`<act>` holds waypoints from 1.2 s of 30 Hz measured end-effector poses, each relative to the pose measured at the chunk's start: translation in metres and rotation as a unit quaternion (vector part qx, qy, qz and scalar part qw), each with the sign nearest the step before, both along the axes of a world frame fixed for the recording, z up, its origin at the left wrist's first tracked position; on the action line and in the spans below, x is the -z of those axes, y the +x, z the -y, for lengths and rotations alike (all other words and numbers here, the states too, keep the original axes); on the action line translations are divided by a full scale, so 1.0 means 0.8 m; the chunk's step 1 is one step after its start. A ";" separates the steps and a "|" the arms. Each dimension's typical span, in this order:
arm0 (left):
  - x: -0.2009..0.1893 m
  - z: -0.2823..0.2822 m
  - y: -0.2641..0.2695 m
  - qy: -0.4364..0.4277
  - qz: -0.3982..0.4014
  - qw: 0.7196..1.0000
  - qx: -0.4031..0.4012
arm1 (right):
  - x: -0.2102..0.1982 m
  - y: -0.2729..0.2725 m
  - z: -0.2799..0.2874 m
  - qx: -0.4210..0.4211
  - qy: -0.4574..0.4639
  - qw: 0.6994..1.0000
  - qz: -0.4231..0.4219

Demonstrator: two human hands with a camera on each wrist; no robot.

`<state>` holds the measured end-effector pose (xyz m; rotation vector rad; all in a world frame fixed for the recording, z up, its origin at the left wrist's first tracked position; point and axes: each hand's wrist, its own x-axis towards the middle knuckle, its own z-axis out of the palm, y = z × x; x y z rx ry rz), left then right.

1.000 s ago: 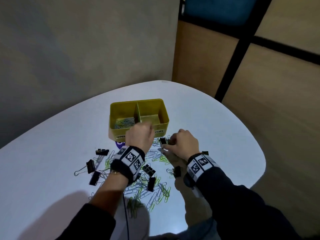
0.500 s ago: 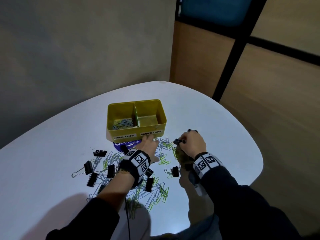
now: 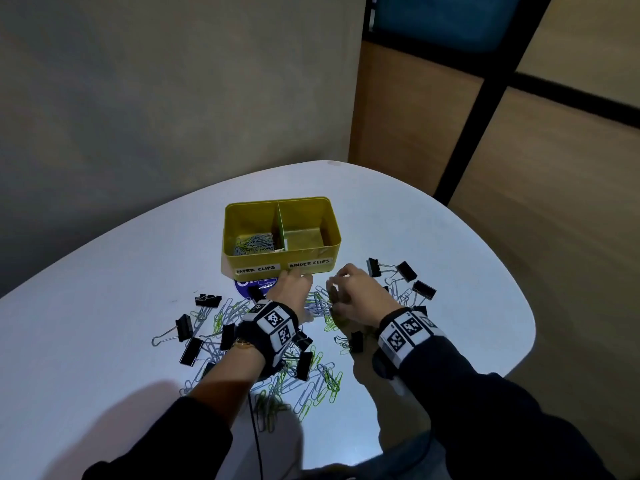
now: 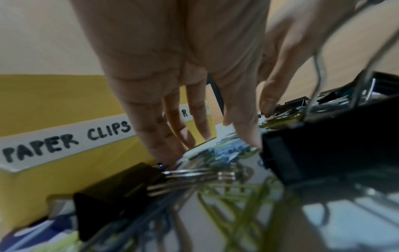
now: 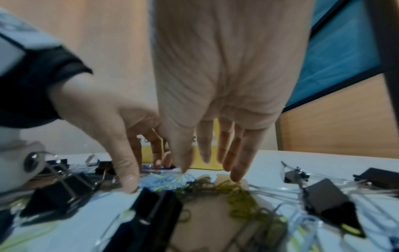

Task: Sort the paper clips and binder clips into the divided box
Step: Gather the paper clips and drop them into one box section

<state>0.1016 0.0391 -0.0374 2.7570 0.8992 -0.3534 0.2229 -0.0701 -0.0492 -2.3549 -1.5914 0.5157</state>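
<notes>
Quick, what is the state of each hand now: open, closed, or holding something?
Left hand: open, straight fingers reaching down to the loose paper clips, gripping nothing.
Right hand: open, fingers extended over the same paper clips, holding nothing.

White table (image 3: 104, 341), rounded edge, glossy top; taken as the landmark. Reflections and a dark shadow are seen on its near side. A round blue sticker or disc (image 3: 247, 285) with white lettering is seen lying flat on the table near its middle; lettering too covered to be read. Behind the table, on the far left, a plain grey-beige wall (image 3: 173, 98) is noted. To the right of the table and beyond it, tan wood-look panels (image 3: 554, 237) are divided by black frame bars (image 3: 485, 98). Above those, past the table's far right corner, a blue panel (image 3: 450, 19) is set in the black frame. A thin dark cable (image 3: 254, 420) is seen hanging at the table's near edge.
</notes>
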 end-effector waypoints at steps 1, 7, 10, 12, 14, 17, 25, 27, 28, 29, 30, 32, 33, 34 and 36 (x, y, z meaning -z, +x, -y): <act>0.000 0.000 -0.001 0.001 -0.001 1.000 -0.002 | -0.002 0.002 0.001 0.009 -0.021 1.000 -0.003; -0.004 0.001 0.007 -0.047 -0.020 0.998 -0.029 | 0.004 0.001 -0.010 -0.022 -0.067 0.997 -0.015; -0.009 0.005 0.008 -0.064 -0.020 0.996 -0.052 | 0.008 0.002 -0.013 -0.011 -0.012 0.998 -0.060; -0.007 0.006 0.008 -0.051 -0.009 0.997 -0.054 | 0.011 -0.001 -0.015 -0.020 0.010 0.999 -0.038; -0.008 0.006 0.005 -0.058 -0.002 0.996 -0.065 | 0.011 -0.006 -0.017 -0.028 0.025 0.999 -0.008; -0.010 -0.001 -0.001 -0.089 0.021 0.992 -0.082 | 0.008 -0.008 -0.020 -0.020 0.039 0.999 0.008; -0.025 -0.027 -0.047 -0.176 0.213 0.947 -0.163 | -0.048 0.000 -0.028 0.137 0.191 0.957 -0.168; -0.039 -0.032 -0.060 -0.195 0.260 0.928 -0.185 | -0.069 -0.006 -0.046 0.142 0.231 0.934 -0.234; -0.048 -0.037 -0.066 -0.189 0.279 0.921 -0.196 | -0.080 -0.011 -0.057 0.135 0.246 0.925 -0.256; -0.059 -0.042 -0.071 -0.175 0.293 0.917 -0.205 | -0.090 -0.017 -0.072 0.128 0.257 0.918 -0.272; -0.069 -0.048 -0.074 -0.160 0.303 0.916 -0.210 | -0.098 -0.023 -0.089 0.125 0.266 0.914 -0.280; -0.092 -0.062 -0.079 -0.146 0.332 0.905 -0.222 | -0.108 -0.034 -0.125 0.133 0.275 0.908 -0.287; -0.102 -0.070 -0.080 -0.153 0.349 0.894 -0.234 | -0.110 -0.039 -0.142 0.139 0.273 0.907 -0.289; -0.110 -0.078 -0.080 -0.161 0.362 0.885 -0.247 | -0.110 -0.043 -0.157 0.141 0.267 0.908 -0.289; -0.121 -0.094 -0.078 -0.158 0.375 0.875 -0.262 | -0.106 -0.047 -0.178 0.137 0.222 0.926 -0.271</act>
